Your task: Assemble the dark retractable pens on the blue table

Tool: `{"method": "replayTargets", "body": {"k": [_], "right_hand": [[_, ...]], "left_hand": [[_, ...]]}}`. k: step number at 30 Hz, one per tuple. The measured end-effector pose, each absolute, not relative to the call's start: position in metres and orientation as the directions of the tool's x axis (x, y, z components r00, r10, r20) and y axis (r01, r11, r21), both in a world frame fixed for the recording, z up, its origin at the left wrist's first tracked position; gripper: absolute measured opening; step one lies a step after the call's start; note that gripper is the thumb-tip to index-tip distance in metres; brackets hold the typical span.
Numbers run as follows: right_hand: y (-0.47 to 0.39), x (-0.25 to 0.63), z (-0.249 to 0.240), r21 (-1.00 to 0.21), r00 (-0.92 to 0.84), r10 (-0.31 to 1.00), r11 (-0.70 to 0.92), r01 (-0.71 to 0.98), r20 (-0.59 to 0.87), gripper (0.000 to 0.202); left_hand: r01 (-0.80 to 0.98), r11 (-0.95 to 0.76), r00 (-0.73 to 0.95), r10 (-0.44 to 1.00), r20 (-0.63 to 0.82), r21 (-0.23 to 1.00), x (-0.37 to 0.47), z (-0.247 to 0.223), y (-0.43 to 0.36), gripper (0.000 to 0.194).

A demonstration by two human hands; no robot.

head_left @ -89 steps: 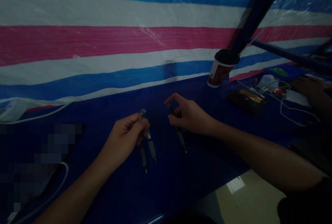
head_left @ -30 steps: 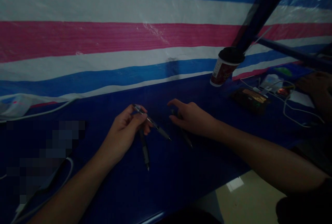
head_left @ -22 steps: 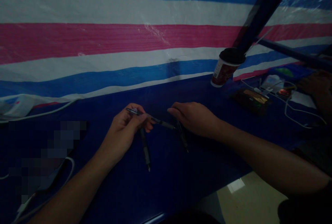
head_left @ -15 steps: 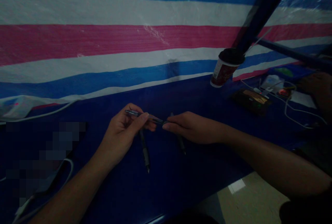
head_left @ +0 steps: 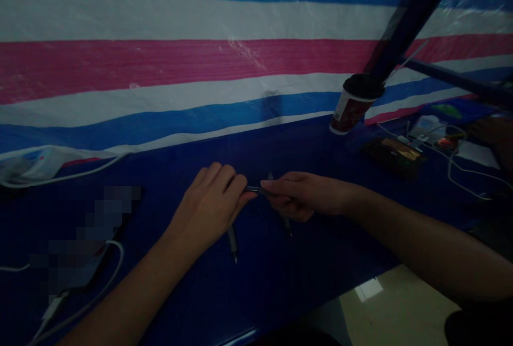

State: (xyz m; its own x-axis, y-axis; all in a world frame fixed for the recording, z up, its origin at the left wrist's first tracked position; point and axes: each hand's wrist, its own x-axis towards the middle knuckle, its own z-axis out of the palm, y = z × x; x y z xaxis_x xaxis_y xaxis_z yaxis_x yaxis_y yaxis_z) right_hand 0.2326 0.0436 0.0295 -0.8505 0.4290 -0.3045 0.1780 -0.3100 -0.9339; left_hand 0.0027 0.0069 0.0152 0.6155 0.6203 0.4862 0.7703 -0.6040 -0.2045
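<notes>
Between my two hands, just above the blue table (head_left: 192, 292), a slim dark pen (head_left: 252, 189) is held level. My left hand (head_left: 214, 196) is closed over its left part, knuckles up, hiding most of it. Thumb and fingers of my right hand (head_left: 294, 194) pinch the pen's other end. A second pen (head_left: 232, 242) lies on the table below my left hand, its tip toward me and its upper part covered. Under my right hand rests a third pen (head_left: 287, 226), partly hidden.
A lidded paper cup (head_left: 352, 105) stands at the back right, near a dark box (head_left: 395, 154) and white cables (head_left: 451, 167). At left lie a blurred-out device (head_left: 86, 260) and another cable (head_left: 120, 255). Striped sheeting (head_left: 180, 63) hangs behind. Another person's hand (head_left: 492, 130) is at the far right.
My left hand has rolled over from thumb-up to knuckles-up and closed around the pen, covering its left end. My right hand's fingers have curled further around the other end.
</notes>
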Motion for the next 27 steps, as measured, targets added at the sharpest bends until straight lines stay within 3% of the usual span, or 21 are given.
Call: {"method": "replayTargets", "body": {"k": [2, 4, 6, 9, 12, 16, 19, 22, 24, 27], "right_hand": [[0.041, 0.233, 0.033, -0.963, -0.832, 0.485, -0.138, 0.233, -0.27, 0.056], [0.039, 0.233, 0.037, -0.932, -0.82, 0.545, 0.178, 0.317, -0.175, 0.053], [0.039, 0.233, 0.04, -0.774, -0.823, 0.562, 0.484, 0.408, -0.082, 0.046], [0.04, 0.234, 0.045, -0.519, -0.842, 0.539, 0.71, 0.475, -0.033, 0.034], [0.042, 0.238, 0.048, -0.414, -0.839, 0.54, 0.78, 0.468, 0.067, 0.028], [0.045, 0.24, 0.049, -0.431, -0.785, 0.605, 0.749, 0.503, 0.135, 0.036], [0.047, 0.24, 0.046, -0.464, -0.755, 0.652, 0.692, 0.553, 0.074, 0.038], [0.05, 0.241, 0.044, -0.499, -0.754, 0.643, 0.702, 0.507, 0.139, 0.018], [0.05, 0.241, 0.045, -0.513, -0.738, 0.653, 0.697, 0.5, 0.169, 0.025], [0.05, 0.242, 0.046, -0.507, -0.704, 0.706, 0.635, 0.582, 0.075, 0.032]], "left_hand": [[0.78, -0.601, 0.608, 0.662, 0.438, -0.175, 0.003, 0.015, 0.006, 0.038], [0.787, -0.609, 0.596, 0.708, 0.38, -0.101, 0.002, 0.013, 0.006, 0.038], [0.787, -0.617, 0.591, 0.735, 0.331, -0.035, 0.0, 0.011, 0.006, 0.04], [0.783, -0.622, 0.585, 0.752, 0.303, 0.032, 0.0, 0.01, 0.006, 0.043], [0.788, -0.599, 0.549, 0.789, 0.275, 0.142, 0.0, 0.014, 0.004, 0.04], [0.787, -0.528, 0.479, 0.849, 0.224, 0.319, -0.001, 0.015, 0.0, 0.027], [0.806, -0.493, 0.447, 0.87, 0.209, 0.328, -0.002, 0.009, 0.001, 0.028], [0.81, -0.476, 0.441, 0.88, 0.179, 0.343, -0.003, 0.003, 0.006, 0.033], [0.808, -0.464, 0.43, 0.886, 0.176, 0.363, -0.005, 0.0, 0.009, 0.036], [0.803, -0.448, 0.413, 0.894, 0.175, 0.393, -0.006, -0.001, 0.011, 0.038]]}}
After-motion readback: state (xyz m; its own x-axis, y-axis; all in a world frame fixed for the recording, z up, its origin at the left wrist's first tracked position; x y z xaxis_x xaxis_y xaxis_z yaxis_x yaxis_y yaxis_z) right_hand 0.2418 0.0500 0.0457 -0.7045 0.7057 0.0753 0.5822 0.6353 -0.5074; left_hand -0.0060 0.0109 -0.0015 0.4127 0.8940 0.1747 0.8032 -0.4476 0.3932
